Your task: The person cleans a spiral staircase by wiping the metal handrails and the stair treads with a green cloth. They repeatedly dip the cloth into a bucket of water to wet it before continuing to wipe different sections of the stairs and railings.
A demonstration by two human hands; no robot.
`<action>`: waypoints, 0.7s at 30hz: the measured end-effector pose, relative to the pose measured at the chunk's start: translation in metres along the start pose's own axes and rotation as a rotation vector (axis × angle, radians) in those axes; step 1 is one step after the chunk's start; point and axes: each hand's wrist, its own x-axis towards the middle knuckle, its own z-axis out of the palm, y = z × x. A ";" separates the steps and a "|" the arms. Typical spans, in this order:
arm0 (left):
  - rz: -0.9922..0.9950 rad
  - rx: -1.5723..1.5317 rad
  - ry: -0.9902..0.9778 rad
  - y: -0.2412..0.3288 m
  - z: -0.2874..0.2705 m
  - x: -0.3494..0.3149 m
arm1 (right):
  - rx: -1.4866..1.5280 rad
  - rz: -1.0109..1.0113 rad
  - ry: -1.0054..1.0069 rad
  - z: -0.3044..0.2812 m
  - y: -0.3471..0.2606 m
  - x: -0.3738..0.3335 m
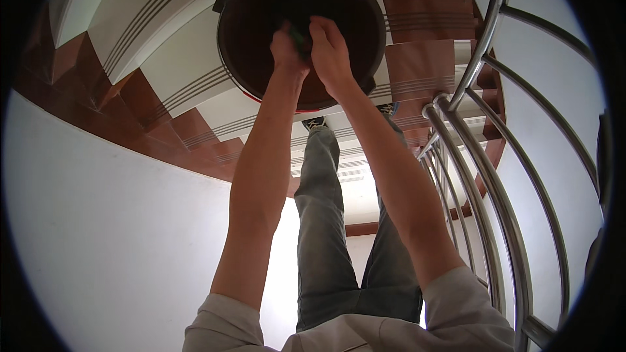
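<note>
A large round dark tub (360, 32) with small side handles stands on the stair steps ahead of my feet. Both of my hands are over its mouth, close together. My left hand (287, 51) has its fingers curled around a small dark green thing (298, 38), blurred and too dim to name. Right beside it, my right hand (330, 52) is closed too, its fingers bent inward against the same spot. What lies in the right hand is mostly hidden. The inside of the tub is too dark to make out. A bit of red shows under its near rim.
White and red-brown steps (427, 65) with dark grooved strips curve around the tub. A metal railing (486, 156) runs along the right. A white wall (117, 221) curves along the left. My shoes (315, 122) stand on the steps just below the tub.
</note>
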 end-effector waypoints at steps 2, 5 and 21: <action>0.024 0.007 -0.010 -0.005 0.000 0.003 | 0.003 0.026 0.004 0.002 0.006 0.010; 0.037 0.039 0.035 -0.010 0.001 0.008 | -0.006 0.183 0.072 0.000 0.007 0.015; -0.240 -0.421 -0.691 0.001 -0.033 -0.084 | -0.711 -1.024 -0.320 -0.008 -0.023 -0.015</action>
